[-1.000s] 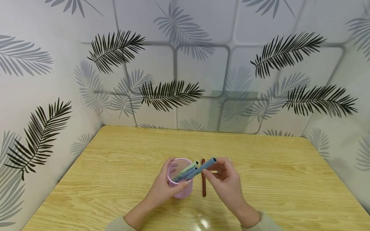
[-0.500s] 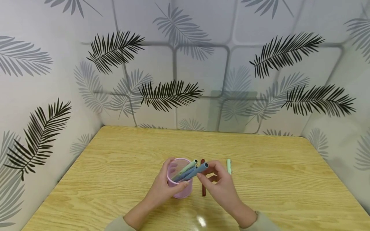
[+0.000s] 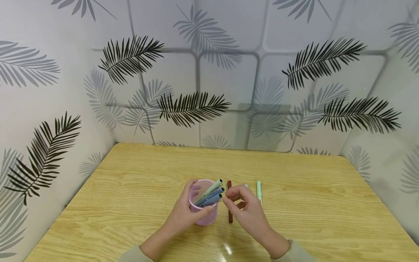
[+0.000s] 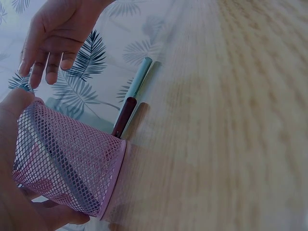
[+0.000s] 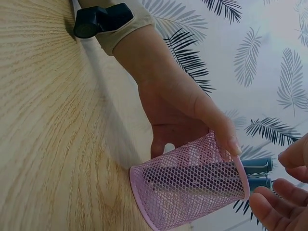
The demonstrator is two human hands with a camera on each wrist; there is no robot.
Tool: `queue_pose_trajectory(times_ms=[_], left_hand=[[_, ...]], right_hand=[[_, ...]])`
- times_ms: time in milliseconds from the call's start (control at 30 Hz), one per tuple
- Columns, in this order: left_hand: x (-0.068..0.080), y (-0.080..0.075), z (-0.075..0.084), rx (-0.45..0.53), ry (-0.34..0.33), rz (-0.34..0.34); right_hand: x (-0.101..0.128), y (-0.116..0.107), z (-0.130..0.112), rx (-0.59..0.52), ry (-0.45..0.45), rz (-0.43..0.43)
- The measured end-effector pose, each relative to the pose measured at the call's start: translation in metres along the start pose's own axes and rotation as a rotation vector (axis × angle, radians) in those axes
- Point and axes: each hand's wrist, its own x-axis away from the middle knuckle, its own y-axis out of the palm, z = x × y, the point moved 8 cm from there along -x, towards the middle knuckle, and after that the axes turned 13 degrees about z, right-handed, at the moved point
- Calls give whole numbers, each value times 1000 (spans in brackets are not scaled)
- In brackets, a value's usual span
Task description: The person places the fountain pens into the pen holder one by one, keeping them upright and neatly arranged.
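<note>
Left hand [image 3: 183, 214] grips pink mesh cup [image 3: 203, 214] w/ pens; right hand [image 3: 247, 211] relaxed, holding nothing.

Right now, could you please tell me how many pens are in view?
5. Three stand in the pink mesh cup: a pale green pen and two blue pens. A dark red pen and a mint pen lie on the wooden table. Others may be hidden.

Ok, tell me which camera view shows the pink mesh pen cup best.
The right wrist view: the pink mesh pen cup fills the frame, side wall and rim clear, pens visible through the mesh, the left hand gripping it. The left wrist view shows it partly cropped behind the palm. The head view shows it small, mostly hidden by that hand.
</note>
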Motion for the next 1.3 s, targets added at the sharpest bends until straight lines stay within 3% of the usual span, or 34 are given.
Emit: queue_pose_trajectory(times_ms=[400,700,1000,1300], left_hand=[[1,-1,-1,-21,4,3],[2,-1,1,-19,-2,-2],[1,-1,0,-18,-11,-6],[2,-1,-1,-26,-14,-14]], right_hand=[[0,-4,10,76,77,-14],[1,-12,53,110,180,8],[-2,-28,27,46,146,33],[-5,-44,32,42,107,53]])
